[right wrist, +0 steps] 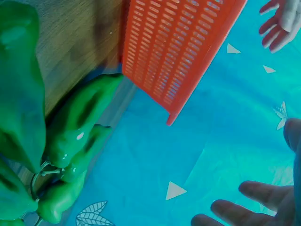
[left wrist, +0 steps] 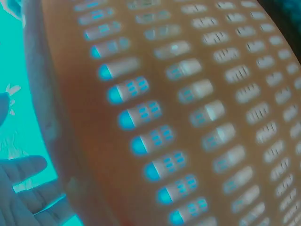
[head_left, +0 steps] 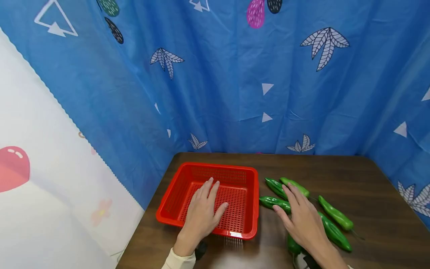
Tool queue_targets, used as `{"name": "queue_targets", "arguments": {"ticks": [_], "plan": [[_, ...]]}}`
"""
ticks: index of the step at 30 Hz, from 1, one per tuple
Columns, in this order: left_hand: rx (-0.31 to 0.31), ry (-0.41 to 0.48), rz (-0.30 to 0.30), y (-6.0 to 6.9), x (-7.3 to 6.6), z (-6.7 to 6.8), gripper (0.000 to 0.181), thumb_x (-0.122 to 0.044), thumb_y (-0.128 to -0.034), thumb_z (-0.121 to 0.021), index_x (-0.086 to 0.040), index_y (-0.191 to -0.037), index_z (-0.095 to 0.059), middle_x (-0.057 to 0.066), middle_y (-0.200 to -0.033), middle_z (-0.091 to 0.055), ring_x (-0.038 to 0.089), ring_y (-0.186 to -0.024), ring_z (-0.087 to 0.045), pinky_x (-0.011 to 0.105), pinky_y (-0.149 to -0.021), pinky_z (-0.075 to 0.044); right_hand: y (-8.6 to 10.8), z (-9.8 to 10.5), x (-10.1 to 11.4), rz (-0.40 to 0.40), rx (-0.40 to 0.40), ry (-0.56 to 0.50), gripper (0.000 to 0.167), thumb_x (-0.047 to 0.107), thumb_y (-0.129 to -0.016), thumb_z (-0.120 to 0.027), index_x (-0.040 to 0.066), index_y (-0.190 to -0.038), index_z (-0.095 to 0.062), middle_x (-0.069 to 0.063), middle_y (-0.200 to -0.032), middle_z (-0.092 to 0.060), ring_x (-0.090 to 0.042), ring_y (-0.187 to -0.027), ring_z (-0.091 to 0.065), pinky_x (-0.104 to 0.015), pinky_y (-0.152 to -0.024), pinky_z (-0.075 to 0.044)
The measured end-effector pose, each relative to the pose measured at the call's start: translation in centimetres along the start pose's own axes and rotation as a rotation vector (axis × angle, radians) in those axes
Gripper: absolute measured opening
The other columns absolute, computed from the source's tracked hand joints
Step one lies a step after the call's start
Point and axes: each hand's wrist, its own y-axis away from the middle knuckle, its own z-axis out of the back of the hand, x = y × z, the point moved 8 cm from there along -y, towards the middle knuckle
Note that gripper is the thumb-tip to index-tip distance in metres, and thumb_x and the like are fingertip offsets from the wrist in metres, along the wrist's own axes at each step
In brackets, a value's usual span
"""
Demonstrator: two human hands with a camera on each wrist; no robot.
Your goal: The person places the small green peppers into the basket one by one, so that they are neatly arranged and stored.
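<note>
My left hand (head_left: 201,215) hovers over the front part of a red plastic basket (head_left: 255,201), fingers extended and thumb out, gripping nothing. In the left wrist view, its fingers (left wrist: 26,170) appear beside the basket's slotted wall (left wrist: 94,160), in distorted colours. To the right, my right hand (head_left: 304,222) is held above several long green peppers (head_left: 337,213), covering parts of some. Its fingers (right wrist: 261,193) are spread and grip nothing in the right wrist view, apart from the peppers (right wrist: 82,120). No peppers show inside the basket.
The basket stands on the left of a dark wooden table (head_left: 336,170), with peppers lying right of it. A blue patterned curtain (head_left: 218,93) hangs behind the table. White patterned cloth (head_left: 60,149) is at the left.
</note>
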Motion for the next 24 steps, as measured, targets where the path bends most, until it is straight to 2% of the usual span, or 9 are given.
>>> {"name": "queue_targets", "arguments": {"ticks": [3, 6, 10, 14, 19, 24], "plan": [[-0.058, 0.004, 0.002, 0.1, 0.8, 0.4, 0.069, -0.046, -0.0914, -0.067, -0.013, -0.149, -0.047, 0.011, -0.155, -0.046, 0.031, -0.134, -0.053, 0.052, -0.107, -0.048, 0.1, 0.6, -0.5, -0.011, -0.052, -0.021, 0.063, 0.035, -0.088, -0.076, 0.002, -0.138, -0.057, -0.020, -0.140, -0.057, -0.040, -0.121, -0.059, -0.060, -0.091, -0.051], [-0.097, 0.009, 0.026, 0.5, 2.3, 0.7, 0.067, -0.041, -0.0890, -0.071, -0.013, -0.146, -0.051, 0.013, -0.150, -0.050, 0.033, -0.129, -0.056, 0.054, -0.102, -0.050, 0.3, 1.2, -1.3, -0.037, -0.092, -0.035, 0.058, 0.031, -0.086, -0.078, 0.001, -0.132, -0.061, -0.020, -0.136, -0.060, -0.041, -0.116, -0.061, -0.060, -0.088, -0.052], [-0.139, 0.039, 0.087, 1.5, 5.2, 1.1, 0.062, -0.034, -0.0883, -0.074, -0.009, -0.142, -0.056, 0.016, -0.145, -0.055, 0.036, -0.125, -0.059, 0.056, -0.096, -0.053, 0.6, 2.2, -2.8, -0.094, -0.124, -0.051, 0.054, 0.029, -0.086, -0.078, 0.000, -0.128, -0.063, -0.021, -0.133, -0.060, -0.042, -0.113, -0.061, -0.061, -0.083, -0.052], [-0.178, 0.070, 0.147, 2.4, 8.6, 1.6, 0.054, -0.026, -0.0883, -0.074, -0.007, -0.138, -0.060, 0.019, -0.140, -0.058, 0.040, -0.121, -0.060, 0.059, -0.092, -0.053, 0.9, 2.9, -4.5, -0.147, -0.135, -0.053, 0.052, 0.028, -0.089, -0.076, -0.002, -0.129, -0.062, -0.023, -0.133, -0.058, -0.045, -0.113, -0.058, -0.061, -0.084, -0.050], [-0.192, 0.055, 0.234, 3.7, 12.5, 1.6, 0.049, -0.022, -0.0863, -0.074, -0.005, -0.131, -0.064, 0.021, -0.136, -0.060, 0.042, -0.118, -0.060, 0.062, -0.087, -0.053, 1.5, 3.0, -6.4, -0.220, -0.121, -0.033, 0.051, 0.028, -0.091, -0.074, -0.002, -0.130, -0.061, -0.024, -0.135, -0.055, -0.045, -0.113, -0.055, -0.059, -0.083, -0.048], [-0.165, 0.071, 0.340, 4.8, 15.3, 1.0, 0.049, -0.019, -0.0845, -0.076, -0.001, -0.129, -0.065, 0.023, -0.137, -0.058, 0.044, -0.121, -0.057, 0.063, -0.095, -0.050, 2.1, 2.8, -8.5, -0.263, -0.100, -0.026, 0.048, 0.025, -0.093, -0.072, -0.004, -0.129, -0.060, -0.028, -0.134, -0.052, -0.047, -0.112, -0.052, -0.060, -0.084, -0.046]]}}
